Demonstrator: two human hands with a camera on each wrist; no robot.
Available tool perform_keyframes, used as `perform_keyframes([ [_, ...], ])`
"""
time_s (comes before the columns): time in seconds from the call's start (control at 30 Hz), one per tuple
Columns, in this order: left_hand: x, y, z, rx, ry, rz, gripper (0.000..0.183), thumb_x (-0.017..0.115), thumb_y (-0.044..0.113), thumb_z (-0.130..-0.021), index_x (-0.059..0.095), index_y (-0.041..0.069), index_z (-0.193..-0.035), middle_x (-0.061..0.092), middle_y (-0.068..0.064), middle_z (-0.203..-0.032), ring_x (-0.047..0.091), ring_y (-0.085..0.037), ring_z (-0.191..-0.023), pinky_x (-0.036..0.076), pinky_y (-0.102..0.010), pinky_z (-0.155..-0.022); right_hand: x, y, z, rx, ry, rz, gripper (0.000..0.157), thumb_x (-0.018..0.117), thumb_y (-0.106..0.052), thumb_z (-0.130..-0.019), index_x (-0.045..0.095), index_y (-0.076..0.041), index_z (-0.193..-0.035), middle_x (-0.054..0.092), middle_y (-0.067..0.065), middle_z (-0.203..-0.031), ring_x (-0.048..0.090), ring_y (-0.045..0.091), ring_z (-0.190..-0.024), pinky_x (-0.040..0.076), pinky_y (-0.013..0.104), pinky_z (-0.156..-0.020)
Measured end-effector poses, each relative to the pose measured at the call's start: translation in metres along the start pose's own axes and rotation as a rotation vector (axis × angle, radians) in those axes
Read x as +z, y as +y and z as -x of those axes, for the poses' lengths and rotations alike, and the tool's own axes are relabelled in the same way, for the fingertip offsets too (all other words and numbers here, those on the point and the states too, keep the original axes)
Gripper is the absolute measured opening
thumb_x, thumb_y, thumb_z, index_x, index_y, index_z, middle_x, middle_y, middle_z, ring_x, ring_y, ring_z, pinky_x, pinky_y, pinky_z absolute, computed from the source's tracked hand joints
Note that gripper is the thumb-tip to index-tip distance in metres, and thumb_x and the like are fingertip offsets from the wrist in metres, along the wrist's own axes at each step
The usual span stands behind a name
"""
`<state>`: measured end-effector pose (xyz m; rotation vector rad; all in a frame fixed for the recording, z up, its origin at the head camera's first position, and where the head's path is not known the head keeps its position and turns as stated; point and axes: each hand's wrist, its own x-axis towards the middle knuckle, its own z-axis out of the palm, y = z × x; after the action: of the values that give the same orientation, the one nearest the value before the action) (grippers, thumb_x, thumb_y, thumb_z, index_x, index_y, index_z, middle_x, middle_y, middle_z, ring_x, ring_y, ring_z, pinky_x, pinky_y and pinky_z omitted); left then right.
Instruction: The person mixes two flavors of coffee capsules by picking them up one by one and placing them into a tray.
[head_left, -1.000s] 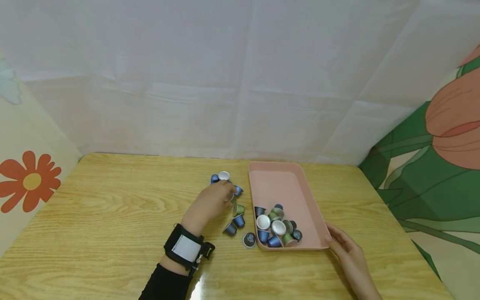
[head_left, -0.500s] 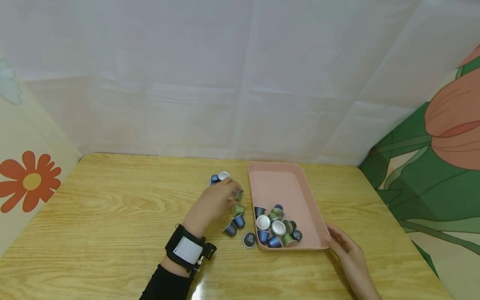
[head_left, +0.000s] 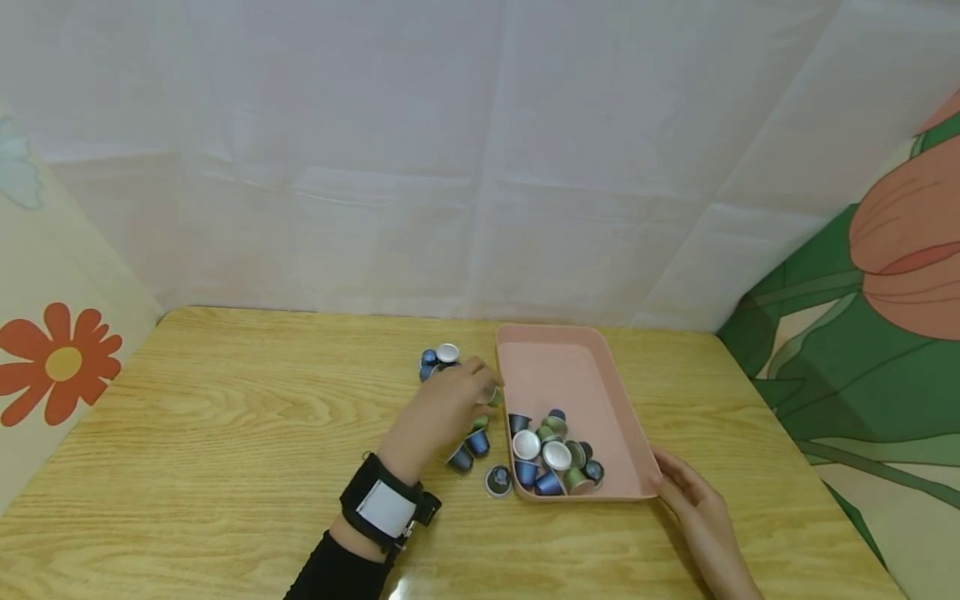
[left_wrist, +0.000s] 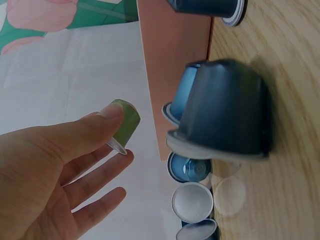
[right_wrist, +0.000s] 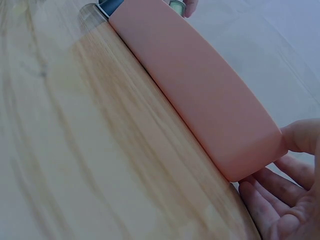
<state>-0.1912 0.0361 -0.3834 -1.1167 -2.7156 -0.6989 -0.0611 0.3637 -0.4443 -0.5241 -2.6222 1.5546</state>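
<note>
In the left wrist view my left hand (left_wrist: 55, 165) pinches a green coffee capsule (left_wrist: 129, 122) between thumb and fingers, its silver rim facing down. From the head view, that hand (head_left: 442, 408) is just outside the left wall of a pink tray (head_left: 558, 367), partly covering the capsule. My right hand (head_left: 703, 512) grips the tray's near right corner, with the thumb near the rim and fingers low against the side in the right wrist view. Several blue, green and white-lidded capsules, such as a blue capsule (head_left: 549, 483), lie in the tray's near end.
Loose capsules lie on the wooden table (head_left: 225, 433) left of the tray: a blue capsule (head_left: 477, 443), a dark capsule (head_left: 498, 481) by the near left corner, and a white-lidded capsule (head_left: 447, 353) in a group farther back. A white cloth (head_left: 375, 167) hangs behind the table.
My left hand has taken hold of the green capsule among the loose ones and moved right with it, towards the tray's left wall. My right hand and the tray stay put.
</note>
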Motion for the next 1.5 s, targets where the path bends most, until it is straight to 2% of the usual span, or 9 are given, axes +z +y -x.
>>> perform_keyframes([
  [0.2, 0.004, 0.009, -0.002, 0.035, 0.008, -0.039, 0.037, 0.078, 0.019, -0.087, 0.066, 0.014, -0.122, 0.064, -0.001, -0.115, 0.064, -0.015, -0.096, 0.054, -0.031, -0.079, 0.0, 0.0, 0.0, -0.032, 0.013, -0.007, 0.059, 0.054, -0.039, -0.102, 0.043, -0.003, -0.148, 0.05, -0.003, -0.138, 0.042, -0.022, -0.106, 0.039, 0.004, -0.087],
  [0.27, 0.006, 0.011, -0.003, 0.063, 0.026, -0.058, 0.035, 0.078, 0.02, -0.087, 0.067, 0.014, -0.12, 0.064, 0.0, -0.115, 0.065, -0.014, -0.095, 0.054, -0.032, -0.078, 0.001, -0.001, 0.0, -0.032, 0.012, -0.006, 0.059, 0.054, -0.039, -0.102, 0.042, -0.003, -0.148, 0.05, -0.001, -0.139, 0.042, -0.022, -0.106, 0.039, 0.004, -0.087],
  [0.43, 0.01, 0.014, -0.005, 0.153, 0.066, -0.09, 0.033, 0.078, 0.017, -0.087, 0.068, 0.014, -0.118, 0.063, 0.001, -0.112, 0.064, -0.012, -0.092, 0.052, -0.026, -0.077, 0.002, -0.002, 0.0, -0.013, 0.007, 0.0, 0.06, 0.052, -0.039, -0.103, 0.041, -0.003, -0.149, 0.043, 0.016, -0.148, 0.041, -0.023, -0.106, 0.038, 0.003, -0.087],
  [0.6, 0.011, 0.018, -0.005, 0.158, 0.045, -0.099, 0.034, 0.077, 0.016, -0.088, 0.067, 0.014, -0.12, 0.062, 0.001, -0.113, 0.063, -0.012, -0.091, 0.052, -0.022, -0.078, 0.003, -0.003, -0.001, -0.024, 0.018, 0.001, 0.058, 0.053, -0.037, -0.103, 0.042, -0.002, -0.148, 0.044, 0.017, -0.147, 0.041, -0.023, -0.105, 0.038, 0.003, -0.087],
  [0.83, 0.014, 0.022, -0.004, 0.169, 0.04, -0.112, 0.037, 0.08, 0.018, -0.085, 0.067, 0.015, -0.12, 0.063, 0.002, -0.114, 0.063, -0.011, -0.095, 0.051, -0.022, -0.084, 0.003, -0.001, -0.001, -0.043, 0.027, -0.02, 0.058, 0.055, -0.036, -0.102, 0.044, -0.001, -0.147, 0.051, -0.013, -0.13, 0.043, -0.022, -0.105, 0.039, 0.004, -0.087],
  [1.1, 0.023, 0.03, -0.007, 0.189, -0.007, -0.159, 0.04, 0.078, 0.027, -0.086, 0.066, 0.016, -0.123, 0.064, 0.003, -0.113, 0.062, -0.01, -0.098, 0.05, -0.024, -0.09, 0.003, 0.0, -0.001, -0.06, 0.032, -0.024, 0.058, 0.056, -0.036, -0.102, 0.044, -0.001, -0.146, 0.051, -0.023, -0.122, 0.043, -0.022, -0.105, 0.039, 0.004, -0.087],
  [1.2, 0.025, 0.033, -0.007, 0.211, -0.012, -0.199, 0.04, 0.077, 0.029, -0.086, 0.066, 0.017, -0.123, 0.065, 0.004, -0.113, 0.062, -0.01, -0.098, 0.049, -0.024, -0.09, 0.003, 0.0, -0.001, -0.056, 0.03, -0.027, 0.058, 0.056, -0.036, -0.102, 0.044, -0.001, -0.146, 0.052, -0.019, -0.126, 0.044, -0.022, -0.105, 0.04, 0.004, -0.087],
  [1.37, 0.029, 0.041, -0.008, 0.254, -0.014, -0.258, 0.039, 0.076, 0.033, -0.087, 0.066, 0.02, -0.123, 0.065, 0.005, -0.112, 0.063, -0.008, -0.096, 0.05, -0.022, -0.083, 0.003, -0.001, -0.001, -0.032, 0.019, -0.014, 0.059, 0.054, -0.039, -0.102, 0.043, -0.003, -0.148, 0.048, 0.003, -0.141, 0.042, -0.023, -0.105, 0.039, 0.004, -0.087],
  [1.5, 0.032, 0.049, -0.008, 0.28, -0.011, -0.284, 0.036, 0.075, 0.034, -0.088, 0.067, 0.022, -0.121, 0.066, 0.007, -0.11, 0.063, -0.007, -0.096, 0.05, -0.02, -0.081, 0.003, -0.001, -0.001, -0.041, 0.021, -0.01, 0.059, 0.055, -0.039, -0.102, 0.043, -0.003, -0.147, 0.051, -0.008, -0.135, 0.042, -0.023, -0.105, 0.039, 0.004, -0.087],
])
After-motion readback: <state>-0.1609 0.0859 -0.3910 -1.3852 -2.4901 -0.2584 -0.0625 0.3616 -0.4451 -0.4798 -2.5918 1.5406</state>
